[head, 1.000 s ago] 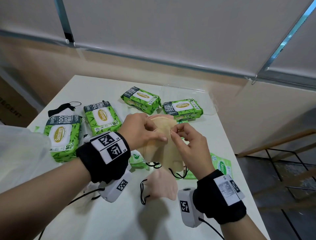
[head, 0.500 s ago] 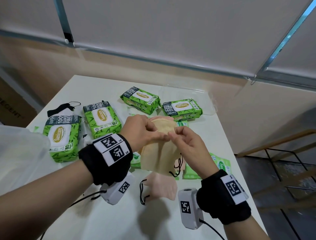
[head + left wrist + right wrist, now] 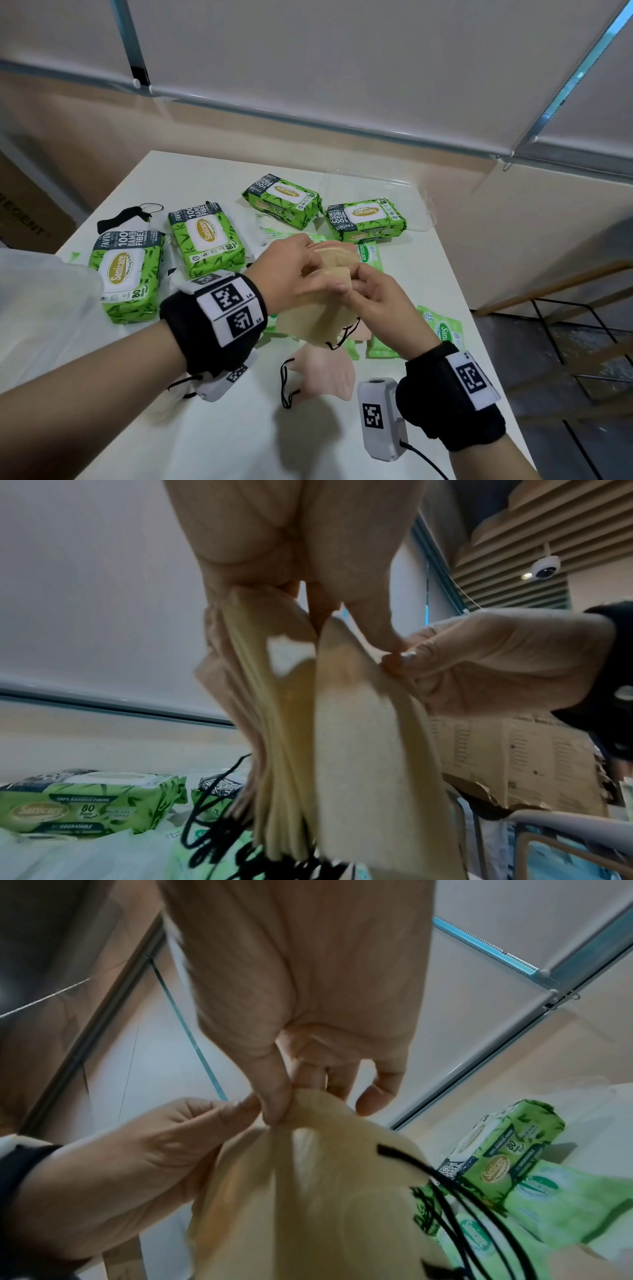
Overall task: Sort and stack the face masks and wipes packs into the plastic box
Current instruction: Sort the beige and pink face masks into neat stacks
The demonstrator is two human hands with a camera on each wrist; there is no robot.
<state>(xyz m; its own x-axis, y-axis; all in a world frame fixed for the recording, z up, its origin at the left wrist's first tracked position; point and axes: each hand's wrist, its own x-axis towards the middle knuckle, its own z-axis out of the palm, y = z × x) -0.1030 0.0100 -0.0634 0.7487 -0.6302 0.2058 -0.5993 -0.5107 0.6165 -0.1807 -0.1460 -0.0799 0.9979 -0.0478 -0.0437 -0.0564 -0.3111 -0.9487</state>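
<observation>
Above the middle of the white table, a stack of beige masks, pinched at the top edge by the left hand and hanging down with black ear loops trailing. Pinched at that same edge too by the right hand, thumb and forefinger closed on the outermost mask, peeled a little apart from the rest in the left wrist view. Count of masks in the stack hard to make out; lower ends cut off in both wrist views. Under the hands, partly hidden, a pink mask flat on the table and small green wipes packs, some covered by the stack. Farther back, four large green wipes packs spread over the table, with a black mask behind the leftmost. At the far edge, a clear plastic box, faint and hard to trace, one large pack just in front of it or inside; cannot tell which.
</observation>
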